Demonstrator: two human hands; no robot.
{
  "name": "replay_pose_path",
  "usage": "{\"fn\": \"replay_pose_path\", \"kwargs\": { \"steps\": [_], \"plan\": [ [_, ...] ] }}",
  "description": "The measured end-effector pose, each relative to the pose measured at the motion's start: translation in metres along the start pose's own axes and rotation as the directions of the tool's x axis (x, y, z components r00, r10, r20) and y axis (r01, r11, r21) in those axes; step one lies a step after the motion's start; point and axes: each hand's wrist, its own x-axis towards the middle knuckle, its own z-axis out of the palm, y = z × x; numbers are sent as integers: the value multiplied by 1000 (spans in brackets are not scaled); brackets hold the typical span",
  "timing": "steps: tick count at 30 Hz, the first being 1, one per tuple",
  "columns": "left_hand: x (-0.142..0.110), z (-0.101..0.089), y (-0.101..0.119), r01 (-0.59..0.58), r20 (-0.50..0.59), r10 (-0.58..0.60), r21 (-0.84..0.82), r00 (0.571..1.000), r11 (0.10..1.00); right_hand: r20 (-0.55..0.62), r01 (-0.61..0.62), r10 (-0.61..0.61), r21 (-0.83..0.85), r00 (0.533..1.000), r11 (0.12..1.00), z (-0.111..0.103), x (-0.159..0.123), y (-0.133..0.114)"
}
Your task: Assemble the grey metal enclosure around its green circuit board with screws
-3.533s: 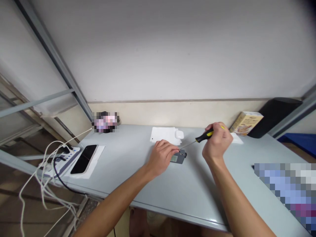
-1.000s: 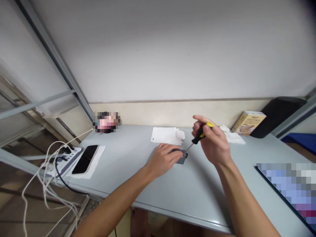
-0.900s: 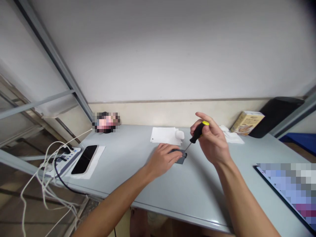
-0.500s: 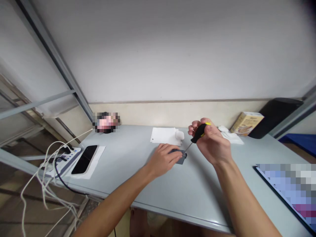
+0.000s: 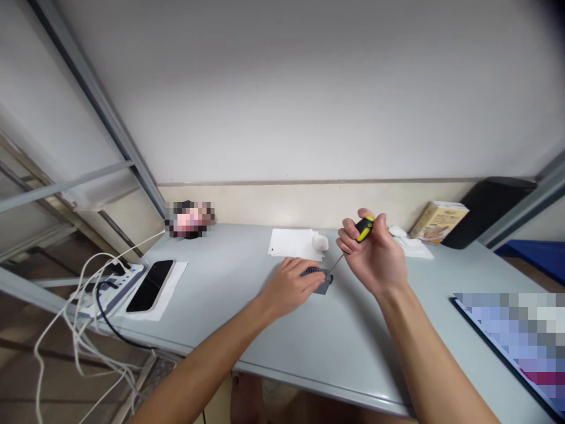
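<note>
On the desk lies a small dark grey, ribbed device [image 5: 323, 287], partly covered by my left hand [image 5: 289, 287]. The fingers of that hand press on it and hold it against the desktop. My right hand [image 5: 373, 253] is closed around the black and yellow handle of a screwdriver [image 5: 364, 228]. The tool is tilted, and its thin metal shaft runs down to the left to the device, close to my left fingertips. What the tip meets there is too small to make out.
White paper sheets [image 5: 289, 242] with a small white object [image 5: 320, 242] lie behind. On the left are a phone [image 5: 150, 287], a power strip [image 5: 113, 293] and tangled white cables. To the right stand a yellow box [image 5: 440, 222], crumpled tissue [image 5: 417, 247] and a dark-edged, blurred-out screen [image 5: 507, 347].
My right hand has rolled the screwdriver handle, so more yellow shows, and its fingers have curled further round it. My left hand and the grey device stay in place.
</note>
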Motion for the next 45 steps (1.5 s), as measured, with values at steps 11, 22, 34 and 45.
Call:
{"fn": "replay_pose_path", "kwargs": {
  "steps": [11, 22, 34, 45],
  "plan": [
    [1, -2, 3, -3, -11, 3, 13, 1000, 1000, 56, -21, 19, 25, 998, 999, -7, -1, -2],
    [1, 0, 2, -2, 21, 1, 69, 1000, 998, 53, -143, 133, 371, 990, 917, -7, -5, -3],
    [0, -1, 0, -7, 10, 7, 33, 1000, 999, 19, -125, 128, 383, 992, 915, -4, -1, -5],
    [1, -1, 2, -1, 17, 1, 38, 1000, 999, -22, -106, 125, 394, 992, 913, -4, -2, -2]
  ]
}}
